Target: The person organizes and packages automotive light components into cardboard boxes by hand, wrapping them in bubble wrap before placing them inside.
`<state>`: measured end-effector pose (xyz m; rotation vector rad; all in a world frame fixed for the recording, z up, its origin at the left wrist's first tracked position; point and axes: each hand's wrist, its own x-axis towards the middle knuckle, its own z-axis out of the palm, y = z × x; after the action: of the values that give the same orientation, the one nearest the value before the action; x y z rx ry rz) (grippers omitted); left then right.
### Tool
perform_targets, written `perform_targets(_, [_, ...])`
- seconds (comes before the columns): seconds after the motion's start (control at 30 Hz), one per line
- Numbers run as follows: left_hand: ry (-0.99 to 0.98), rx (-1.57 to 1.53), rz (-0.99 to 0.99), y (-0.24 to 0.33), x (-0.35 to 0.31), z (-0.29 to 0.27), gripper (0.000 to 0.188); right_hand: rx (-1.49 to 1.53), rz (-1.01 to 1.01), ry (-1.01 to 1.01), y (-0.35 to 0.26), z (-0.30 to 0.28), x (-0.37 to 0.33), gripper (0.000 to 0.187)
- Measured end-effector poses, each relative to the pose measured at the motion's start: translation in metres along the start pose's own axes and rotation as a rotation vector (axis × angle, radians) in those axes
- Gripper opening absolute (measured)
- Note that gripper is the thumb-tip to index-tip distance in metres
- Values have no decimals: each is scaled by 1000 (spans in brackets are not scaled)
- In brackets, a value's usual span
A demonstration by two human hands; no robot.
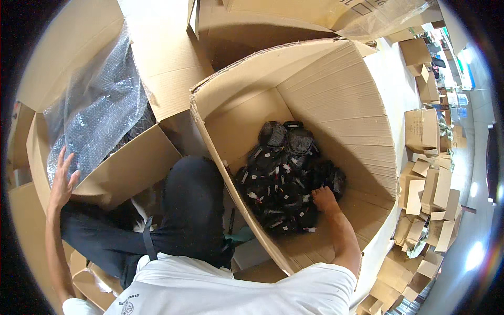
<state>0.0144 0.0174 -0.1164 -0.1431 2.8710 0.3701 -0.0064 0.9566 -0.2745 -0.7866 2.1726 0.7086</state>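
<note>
My right arm reaches down into a large open cardboard box (336,79). Inside lies a heap of black items (281,178) in clear plastic, with small white tags among them. At the heap's right side, my right hand (324,199) is closed on a black plastic-wrapped item (332,177); the fingertips are partly hidden. Over on the left, my left hand (63,181) has its fingers spread and holds nothing. It rests by the edge of another open carton (126,168), against a sheet of bubble wrap (100,105). Dark contents show under that sheet.
My bent knee (194,184) stands between the two cartons. More cardboard (294,13) rises behind the large box. Along the right, several open cartons (422,131) stand in a row beside a pale floor (475,173). A smaller opened box (94,281) sits at the lower left.
</note>
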Motion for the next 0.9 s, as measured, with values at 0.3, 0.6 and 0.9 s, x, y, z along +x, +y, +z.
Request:
perform_targets(0.3, [1, 19, -56, 8, -4, -4, 51, 76, 82, 175, 2, 40, -4, 20])
perform_targets(0.6, [186, -20, 46, 43, -17, -27, 41, 47, 26, 244, -5, 2, 7, 11])
perform_targets(0.9, [522, -247, 891, 261, -30, -61, 29, 270, 108, -58, -4, 17, 32, 32])
